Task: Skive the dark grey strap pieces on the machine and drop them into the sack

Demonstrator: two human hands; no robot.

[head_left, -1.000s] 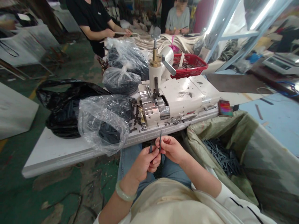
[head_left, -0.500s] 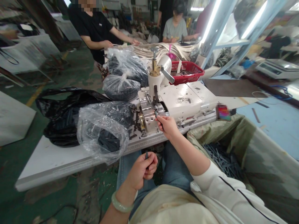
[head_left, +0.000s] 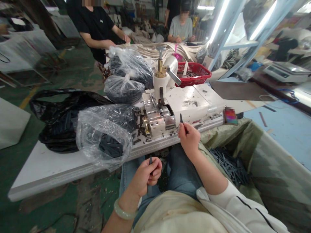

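My right hand (head_left: 190, 139) is closed on a short dark strip (head_left: 181, 118), whose tip points up past the fingers. It hovers in front of the white machine's body, apart from the metal feed head (head_left: 157, 120). Low over my lap, my left hand (head_left: 148, 174) is closed around another dark strip (head_left: 150, 160), which sticks out above the thumb and below the fist. The skiving machine (head_left: 194, 103) stands on the table before me, with a post and lever over its rollers. Dark scraps lie around its base.
Left of the machine, a clear plastic bag (head_left: 91, 129) and a black bag (head_left: 58, 144) hold dark strips. A cloth-lined bin (head_left: 257, 139) with many strips stands at my right. Behind are tied bags (head_left: 123, 89), a red basket (head_left: 194, 79) and co-workers at a strap-covered table.
My right hand has drawn back from the machine's rollers, toward me and to the right, with a dark strip in its fingers. My left hand has barely moved.
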